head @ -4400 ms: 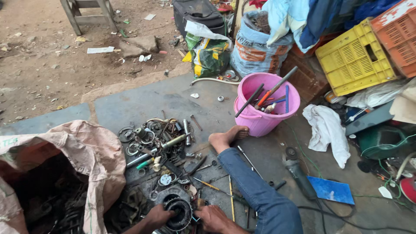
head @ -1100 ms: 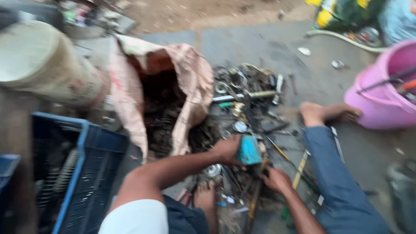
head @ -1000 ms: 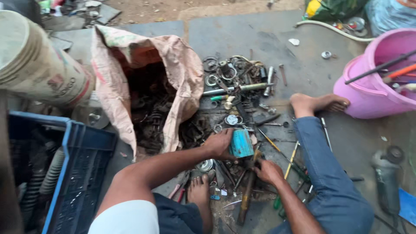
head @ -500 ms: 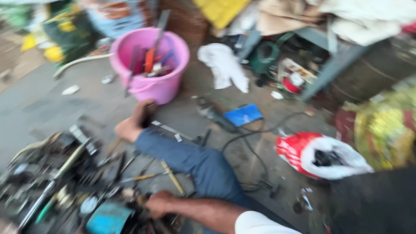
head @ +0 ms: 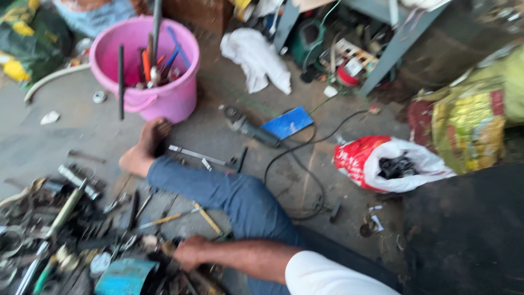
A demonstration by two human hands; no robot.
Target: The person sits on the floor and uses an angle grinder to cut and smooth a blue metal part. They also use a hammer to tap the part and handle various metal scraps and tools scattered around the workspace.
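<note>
The right hand rests among the scrap metal pile, beside a teal metal part; blur hides whether it grips anything. The left hand is out of view. Farther off, a pink bucket holds tools; the sorting looks unfinished.

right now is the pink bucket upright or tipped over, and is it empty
Upright and not empty. The pink bucket stands on its base, its open mouth up, with several long tools standing inside and poking above the rim.
</note>
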